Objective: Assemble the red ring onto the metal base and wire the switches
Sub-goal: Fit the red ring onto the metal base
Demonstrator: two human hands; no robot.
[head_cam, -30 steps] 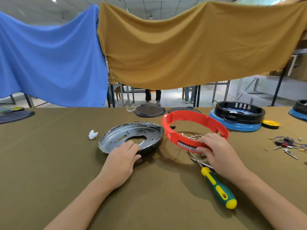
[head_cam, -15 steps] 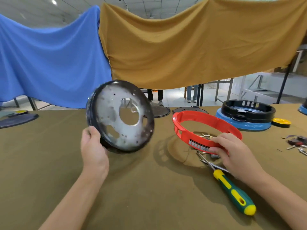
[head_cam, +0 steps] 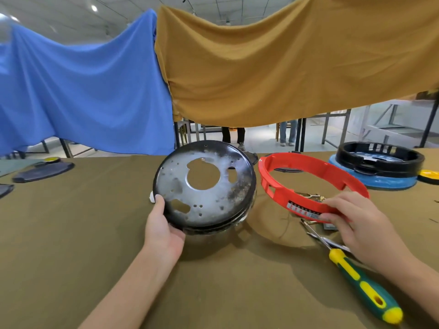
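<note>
The round metal base (head_cam: 209, 200) has a black rim, a large centre hole and several small holes. My left hand (head_cam: 162, 225) grips its lower left rim and holds it tilted, underside facing me, with its lower edge near the table. To its right the red plastic ring (head_cam: 308, 176) is tipped up. My right hand (head_cam: 356, 224) pinches the ring's near edge by a small label. Small metal clips (head_cam: 311, 196) lie on the table inside the ring.
A green and yellow screwdriver (head_cam: 361, 284) lies near my right forearm. A black ring on a blue base (head_cam: 377, 167) stands at back right, a yellow disc (head_cam: 428, 175) beside it. Dark flat plates (head_cam: 42, 170) lie far left. Olive cloth covers the table (head_cam: 83, 229).
My left hand lifted the metal base off the table, turned it over and brought it down toward the red ring. My right hand kept its pinch on the tilted ring.
</note>
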